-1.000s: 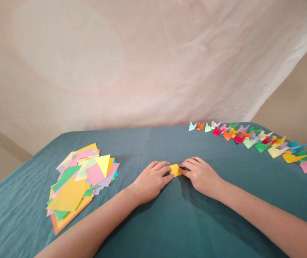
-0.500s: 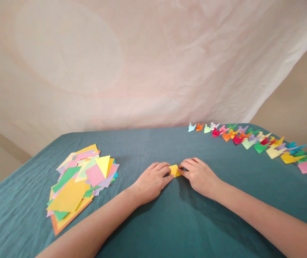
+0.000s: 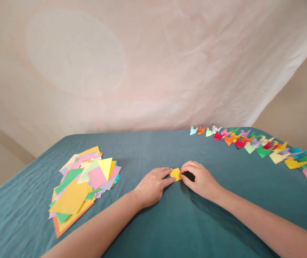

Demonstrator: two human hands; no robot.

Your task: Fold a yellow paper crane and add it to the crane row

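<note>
A small yellow folded paper (image 3: 175, 174) lies on the dark green cloth between my two hands. My left hand (image 3: 151, 187) holds its left side down, with the thumb along the near edge and the fingers at the far edge. At the right side of the paper, my right hand (image 3: 201, 182) pinches the edge between thumb and forefinger, leaving a gap inside the curled fingers. The fingertips hide part of the paper's edges.
To the left is a loose pile of coloured paper sheets (image 3: 70, 199). Several folded paper birds (image 3: 263, 152) stand in rows along the right and far right of the cloth-covered table (image 3: 153, 233). A pale cloth (image 3: 153, 71) hangs behind.
My right thumb and forefinger have parted into a rounder pinch at the paper's right edge. My left fingers have straightened somewhat over the paper. The whole view has shifted slightly.
</note>
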